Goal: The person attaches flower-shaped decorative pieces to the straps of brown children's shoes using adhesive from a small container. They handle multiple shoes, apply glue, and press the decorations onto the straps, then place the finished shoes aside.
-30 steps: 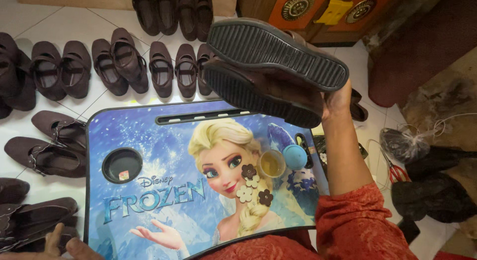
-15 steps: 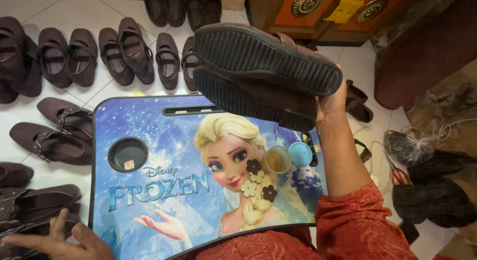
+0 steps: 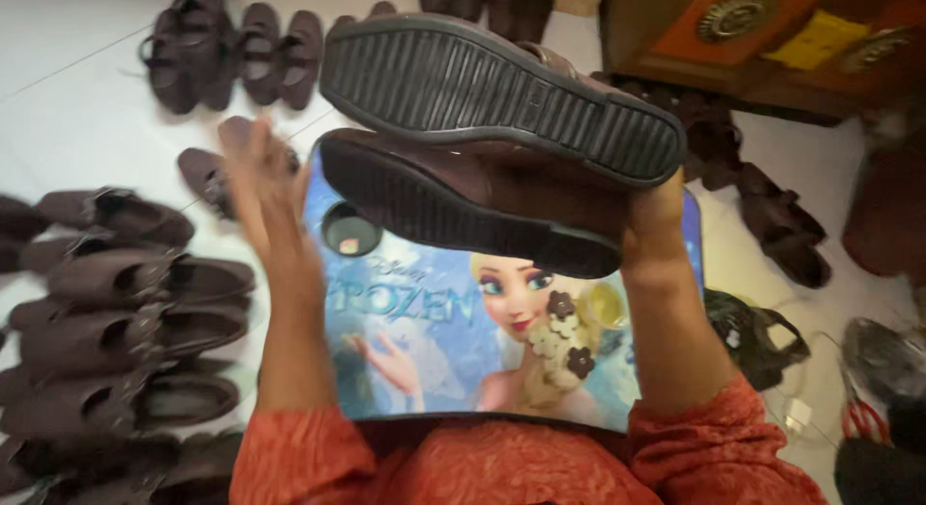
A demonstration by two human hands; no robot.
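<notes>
Head view: at far left, rows of dark shoes (image 3: 145,302) lie on the floor. The left hand (image 3: 260,191) is raised, open and empty, blurred. At right, the right hand (image 3: 656,240) grasps two brown shoes (image 3: 482,148), ribbed soles upward, above the blue lap desk (image 3: 424,312). The heel-end grip probably risks one shoe slipping.

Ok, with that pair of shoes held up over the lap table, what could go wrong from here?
1. The right hand alone grips both brown shoes at their heel end; the long toe ends stick out unsupported, so one may slip and drop onto the lap table.
2. The left hand is raised, blurred and open near the shoe toes, and could knock them.
3. Small flower trims on the table could scatter if a shoe falls.
</notes>
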